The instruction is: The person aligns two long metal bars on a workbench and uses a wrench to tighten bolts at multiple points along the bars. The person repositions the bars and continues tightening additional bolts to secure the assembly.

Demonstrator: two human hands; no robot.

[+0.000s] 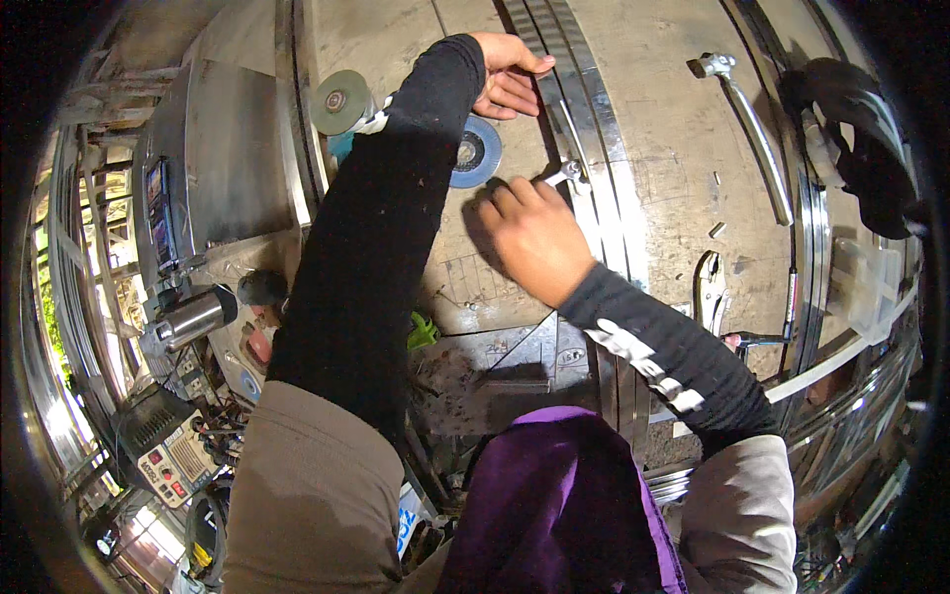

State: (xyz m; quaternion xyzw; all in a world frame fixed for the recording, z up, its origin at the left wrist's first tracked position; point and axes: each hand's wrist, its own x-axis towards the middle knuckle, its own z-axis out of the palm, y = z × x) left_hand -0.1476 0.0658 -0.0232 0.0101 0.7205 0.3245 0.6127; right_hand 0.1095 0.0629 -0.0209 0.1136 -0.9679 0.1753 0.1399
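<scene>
My left hand reaches over the far part of the workbench, its fingers apart and nothing in them. Its fingertips are close to the long shiny metal bars that run across the bench. Nearer to me, my right hand is closed, knuckles up. From its fingertips a small silver metal tool juts out against the bars; its exact kind is unclear. A blue flap disc lies between my hands, partly behind my left sleeve. Left of that sleeve shows a grinder's round greenish disc.
A hammer, locking pliers and a marker lie to the right. Beyond them are a black welding helmet and a clear plastic box. A welding machine and a steel tumbler stand at the left.
</scene>
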